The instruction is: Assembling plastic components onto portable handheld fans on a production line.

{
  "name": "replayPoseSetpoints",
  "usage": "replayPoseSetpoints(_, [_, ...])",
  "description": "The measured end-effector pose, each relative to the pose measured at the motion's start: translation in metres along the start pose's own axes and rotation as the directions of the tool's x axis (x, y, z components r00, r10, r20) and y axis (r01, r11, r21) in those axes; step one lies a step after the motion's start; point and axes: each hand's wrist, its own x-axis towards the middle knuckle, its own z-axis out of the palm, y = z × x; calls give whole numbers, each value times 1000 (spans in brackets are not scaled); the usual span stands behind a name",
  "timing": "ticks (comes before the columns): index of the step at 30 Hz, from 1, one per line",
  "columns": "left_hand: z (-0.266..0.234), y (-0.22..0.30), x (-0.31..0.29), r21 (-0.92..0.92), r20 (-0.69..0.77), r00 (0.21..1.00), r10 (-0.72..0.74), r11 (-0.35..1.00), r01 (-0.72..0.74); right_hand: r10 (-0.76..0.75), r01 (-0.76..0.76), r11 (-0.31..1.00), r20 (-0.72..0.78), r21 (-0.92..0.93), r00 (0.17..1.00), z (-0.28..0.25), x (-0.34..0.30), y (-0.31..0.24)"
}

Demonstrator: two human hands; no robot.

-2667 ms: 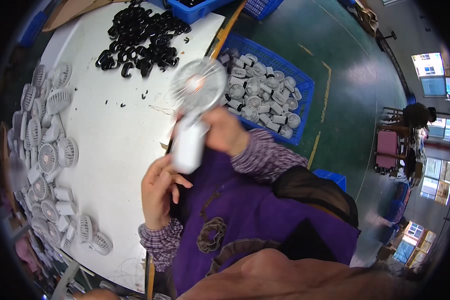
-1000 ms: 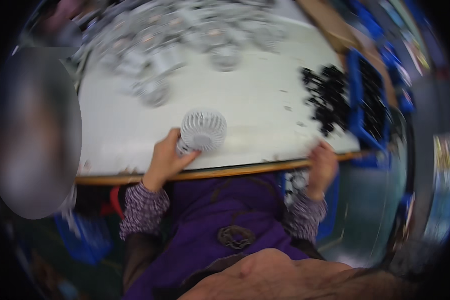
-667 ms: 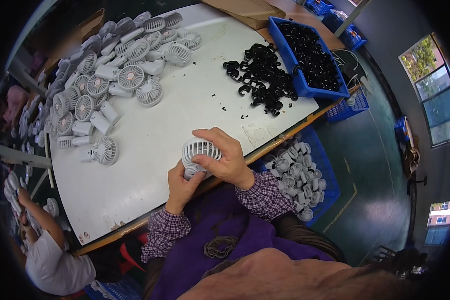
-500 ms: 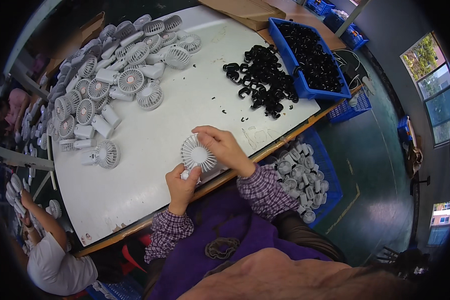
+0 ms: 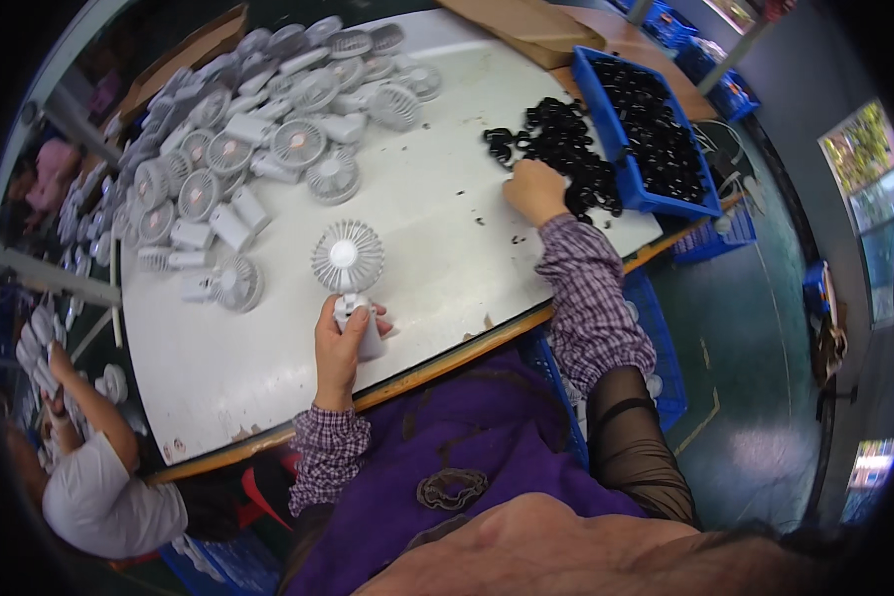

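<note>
Far left: a co-worker in a white short-sleeved shirt [image 5: 109, 497] has both hands at a few pale fans, small and partly blurred from here.
Heap: dozens of white plastic handheld fans with round slatted heads [image 5: 298, 144] lie jumbled over the far left of the broad white surface with a wooden edge [image 5: 417, 219]; one lies on its side at the near fringe.
Left hand: the person's bare left hand [image 5: 338, 343], out of a purple-and-white checked cuff [image 5: 330, 435], has its fingers wrapped around a handle, thumb on the side facing up.
Fan in hand: a white plastic fan with a round slatted head and solid hub [image 5: 348, 256] is held over the near part of the surface, head pointing away from the wearer, well apart from the right hand.
Right hand: the bare right hand [image 5: 538, 191] reaches to the near left side of the black pieces, fingers bent; I can't tell whether they hold anything.
Black pieces: small, glossy, curved black parts [image 5: 566, 129] sit in a loose pile, a few specks scattered nearby.
Tray: a blue plastic rectangular tray [image 5: 666, 204] filled with similar black parts stands just right of the pile.
Below the edge: a blue plastic crate [image 5: 671, 348] shows partly behind the right sleeve [image 5: 596, 293].
</note>
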Motion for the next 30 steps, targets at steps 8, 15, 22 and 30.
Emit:
replayPoseSetpoints(8, [3,-4,15,21,110,966,233,971,-237,-517,-403,-265,224,876,826,-10,-152,-75])
replayPoseSetpoints(15, [7,-4,5,331,0,923,385,871,-364,-437,-371,-419,174,829,883,25,-210,-127])
replayPoseSetpoints(22, [5,-10,1,467,43,923,382,809,-357,-439,-320,-216,200,923,876,29,-218,-104])
replayPoseSetpoints(30, [29,-23,12,-483,753,609,-248,420,768,-493,-234,-458,-26,857,869,23,-145,-86])
